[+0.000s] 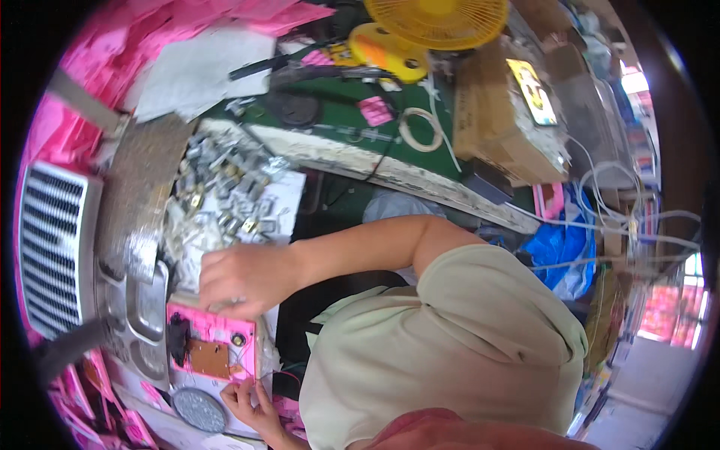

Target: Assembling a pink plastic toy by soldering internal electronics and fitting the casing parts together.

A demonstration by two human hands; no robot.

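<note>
Two hands on one pink casing [212, 346]: the left hand [251, 400] pinches thin wires at its near edge, while the right hand [238, 279] presses curled fingers on the far edge, whether gripping anything I can't tell. Looks mid-assembly, brown board [208, 358] seated but shell open and wires loose. Beyond the grip lie metal parts [225, 196] on a cluttered bench [341, 112], yellow fan [427, 30] farthest.

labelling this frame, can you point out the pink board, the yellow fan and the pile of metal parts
pink board [217, 330]: head view, on its pink upper face.
yellow fan [439, 19]: head view, on the round grille.
pile of metal parts [225, 191]: head view, middle of the heap.
</note>
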